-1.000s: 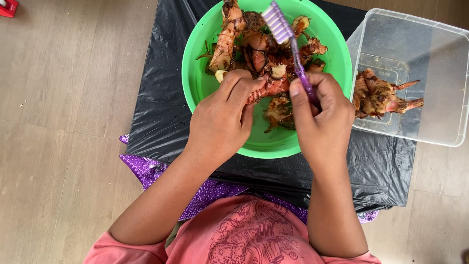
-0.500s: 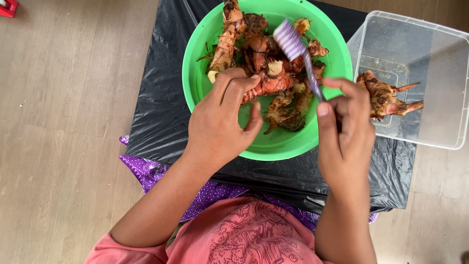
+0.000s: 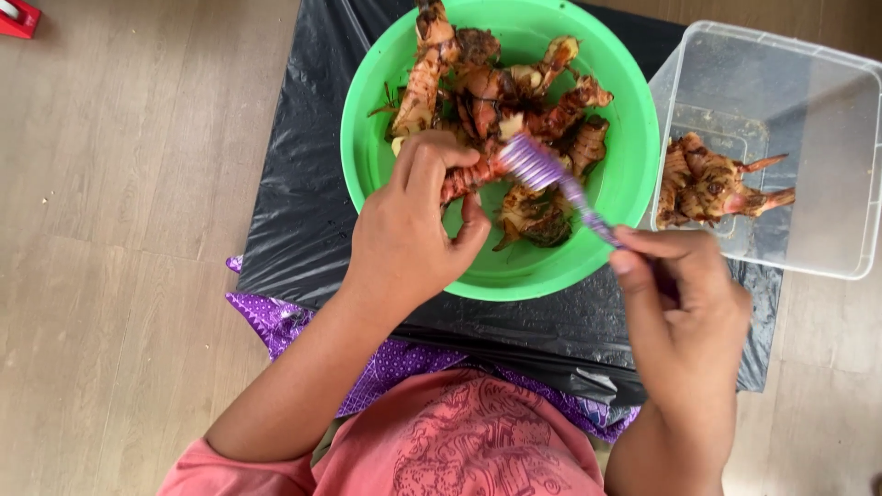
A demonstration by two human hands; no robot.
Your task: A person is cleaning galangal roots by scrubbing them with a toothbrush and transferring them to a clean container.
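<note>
1. While my left hand [image 3: 413, 220] pinched one reddish root [image 3: 464, 176] between thumb and fingers over the green bowl [image 3: 634, 138], my right hand [image 3: 684, 303] was closed around the handle of a purple toothbrush [image 3: 551, 179], whose bristled head rested against that root.
2. As I judged it, the scrubbing was early on: the clear plastic tub [image 3: 827, 165] just beside the bowl held only one small cluster of roots [image 3: 712, 184], which looked like the finished lot.
3. Most of the work seemed left, since a heap of muddy roots [image 3: 496, 78] was piled in the bowl, some with dark soil and stringy rootlets on them.
4. I counted one bowl, one tub, one brush, and one black plastic sheet [image 3: 294, 184] under both vessels on the wooden floor [image 3: 119, 230].
5. Roots in the bowl overlapped too much for an exact count; I made out roughly eight to ten pieces.
6. The tub's cluster was two or three pieces; I could not tell which.
7. One small red object [image 3: 16, 15] sat at the far left corner, well apart.
</note>
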